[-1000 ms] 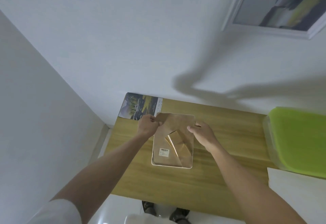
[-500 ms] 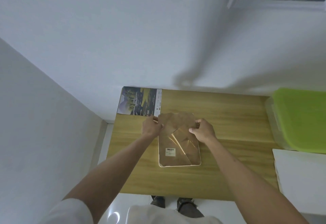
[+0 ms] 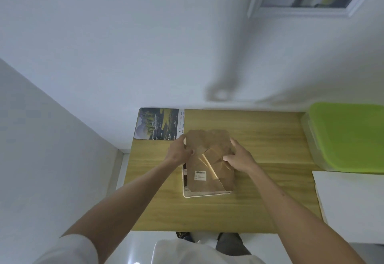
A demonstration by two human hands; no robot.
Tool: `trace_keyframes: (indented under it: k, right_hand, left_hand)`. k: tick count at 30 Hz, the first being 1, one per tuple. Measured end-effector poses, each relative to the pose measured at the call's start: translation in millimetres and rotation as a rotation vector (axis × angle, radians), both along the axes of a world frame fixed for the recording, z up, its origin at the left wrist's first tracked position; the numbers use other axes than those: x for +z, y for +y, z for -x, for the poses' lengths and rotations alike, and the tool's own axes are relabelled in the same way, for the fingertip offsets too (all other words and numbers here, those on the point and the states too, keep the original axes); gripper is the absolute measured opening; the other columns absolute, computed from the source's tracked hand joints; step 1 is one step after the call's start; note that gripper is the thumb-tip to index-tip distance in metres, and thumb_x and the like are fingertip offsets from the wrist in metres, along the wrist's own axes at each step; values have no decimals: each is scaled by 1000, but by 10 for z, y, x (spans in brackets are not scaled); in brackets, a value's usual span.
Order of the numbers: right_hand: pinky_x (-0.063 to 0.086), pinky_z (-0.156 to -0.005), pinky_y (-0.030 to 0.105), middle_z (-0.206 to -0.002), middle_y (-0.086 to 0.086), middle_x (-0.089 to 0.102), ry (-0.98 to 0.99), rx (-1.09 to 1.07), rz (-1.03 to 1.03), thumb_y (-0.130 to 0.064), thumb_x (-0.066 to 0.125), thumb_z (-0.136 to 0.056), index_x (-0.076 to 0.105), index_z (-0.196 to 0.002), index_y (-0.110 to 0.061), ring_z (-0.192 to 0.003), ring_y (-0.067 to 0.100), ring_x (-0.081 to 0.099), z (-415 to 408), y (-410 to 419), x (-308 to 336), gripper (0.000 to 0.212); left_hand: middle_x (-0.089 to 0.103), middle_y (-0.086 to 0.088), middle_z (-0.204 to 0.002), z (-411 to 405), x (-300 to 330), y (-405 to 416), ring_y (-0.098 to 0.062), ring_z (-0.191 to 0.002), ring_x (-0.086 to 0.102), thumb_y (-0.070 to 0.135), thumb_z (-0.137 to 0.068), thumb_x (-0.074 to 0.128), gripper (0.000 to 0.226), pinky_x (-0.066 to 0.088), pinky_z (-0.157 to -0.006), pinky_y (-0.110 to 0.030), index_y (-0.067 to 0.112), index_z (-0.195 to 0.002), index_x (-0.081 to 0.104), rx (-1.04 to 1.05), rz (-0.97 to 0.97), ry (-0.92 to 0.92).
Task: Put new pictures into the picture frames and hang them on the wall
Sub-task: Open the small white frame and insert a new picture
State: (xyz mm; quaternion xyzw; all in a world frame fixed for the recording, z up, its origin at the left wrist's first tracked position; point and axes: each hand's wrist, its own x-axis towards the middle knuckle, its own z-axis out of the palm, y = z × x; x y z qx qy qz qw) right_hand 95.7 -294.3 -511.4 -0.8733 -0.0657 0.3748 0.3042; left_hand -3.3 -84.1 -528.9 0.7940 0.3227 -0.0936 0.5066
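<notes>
On table (image 3: pixel 259 207), frame (image 3: pixel 207 194) lies lengthwise away, backing (image 3: pixel 209 159) gripped.

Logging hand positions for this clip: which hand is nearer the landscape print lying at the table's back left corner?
Left. The left hand sits just below the landscape print's lower right corner; the right hand is farther right.

Matt brown backing board (image 3: pixel 209 172) with a glossy tape strip (image 3: pixel 209 166) and paper label (image 3: pixel 200 175); wood-grain tabletop (image 3: pixel 259 139); glossy printed picture (image 3: pixel 159 123); smooth green plastic lid (image 3: pixel 349 134).
</notes>
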Motion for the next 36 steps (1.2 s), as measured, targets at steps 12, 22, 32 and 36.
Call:
trace_keyframes:
  k: [12, 22, 32, 36]
  right_hand:
    - [37, -59, 8, -100, -2, 68, -181, -237, -93, -15, 69, -88, 50, -141, -26, -80, 0, 59, -671, -1211, 44, 57]
    - [43, -105, 34, -131, 6, 45, -196, -62, 38, -26, 73, -72, 36, -143, -29, -124, 23, 49, -1050, -1899, -179, 80]
    - [39, -108, 35, -137, 19, 39, -336, 40, 135, -15, 67, -87, 51, -125, -1, -127, 35, 42, -1208, -1967, -438, 43]
    - [39, -107, 39, -136, 18, 37, -370, 69, 159, -11, 60, -87, 51, -119, 0, -127, 38, 38, -1164, -1966, -550, 35]
  left_hand:
    - [68, 0, -96, -677, 175, -1196, -16, -86, 67, 13, -69, 81, 110, 54, -61, -23, 34, -154, 13, -196, 26, -49]
    - [53, -15, -113, -1393, -3, -2227, -34, -107, 55, 3, -74, 67, 83, 57, -81, -42, 17, -144, 26, -214, -122, -19]
    - [14, -16, -148, -1506, -216, -2616, -36, -135, 19, 10, -69, 81, 91, 33, -113, -43, 2, -143, 29, -392, -331, 122]
    - [13, -17, -148, -1530, -200, -2657, -37, -135, 16, 17, -71, 83, 97, 30, -113, -44, -3, -146, 24, -428, -390, 187]
